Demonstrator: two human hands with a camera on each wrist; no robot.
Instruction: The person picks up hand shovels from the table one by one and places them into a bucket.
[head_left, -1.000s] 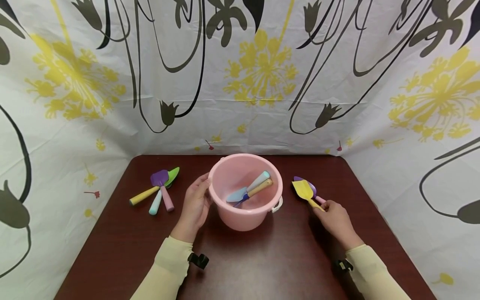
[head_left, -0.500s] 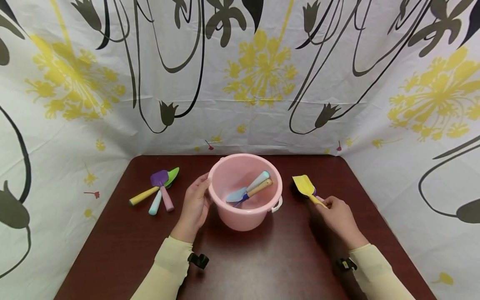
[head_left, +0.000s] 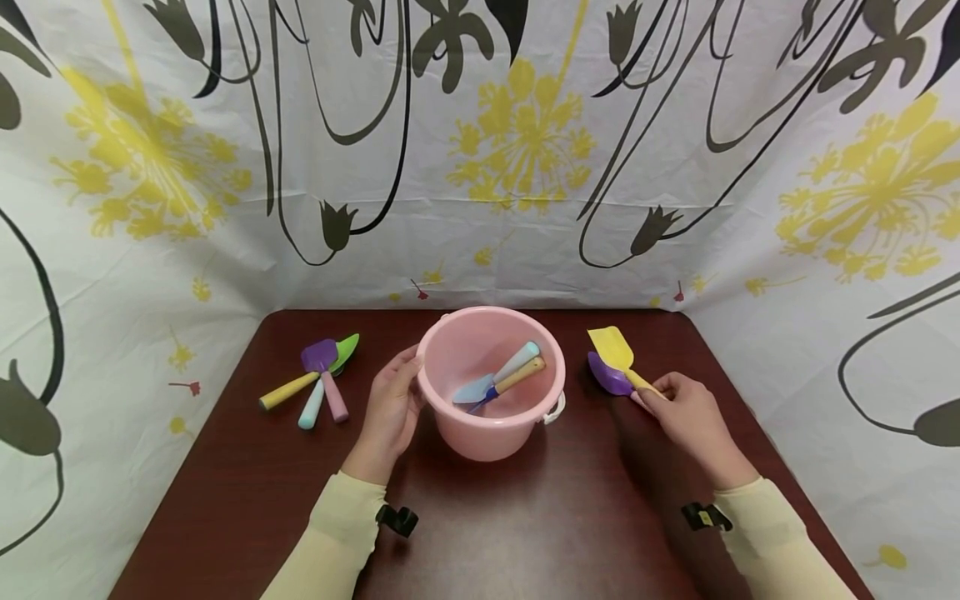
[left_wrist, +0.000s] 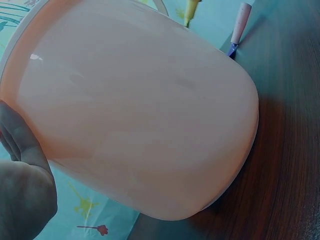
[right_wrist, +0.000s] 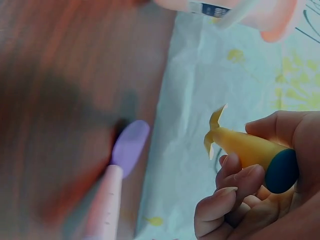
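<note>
My left hand (head_left: 392,408) grips the upper left side of a pink bucket (head_left: 483,442), close to its rim. Inside the bucket lie a small trowel (head_left: 474,390) with a pale blue blade and a blue tool with a wooden handle (head_left: 521,377). My right hand (head_left: 693,417) holds a yellow toy shovel (head_left: 612,347) by its handle; the right wrist view shows fingers and thumb around the handle (right_wrist: 255,150) with its dark blue end. Below the shovel, a purple scoop (head_left: 609,377) with a pink handle (right_wrist: 107,200) lies on the table.
On the left of the dark table (head_left: 480,533) several toy tools lie crossed: a purple shovel (head_left: 318,356), a green blade (head_left: 346,350), a yellow handle (head_left: 288,392) and a turquoise handle (head_left: 311,407). Patterned cloth (head_left: 480,242) hangs around the back and sides. The bucket's white handle (head_left: 555,410) hangs at its right.
My right hand has lifted the yellow shovel up off the purple scoop, shifting slightly right and away from me, so more of the scoop shows. The left hand and the bucket stay put.
</note>
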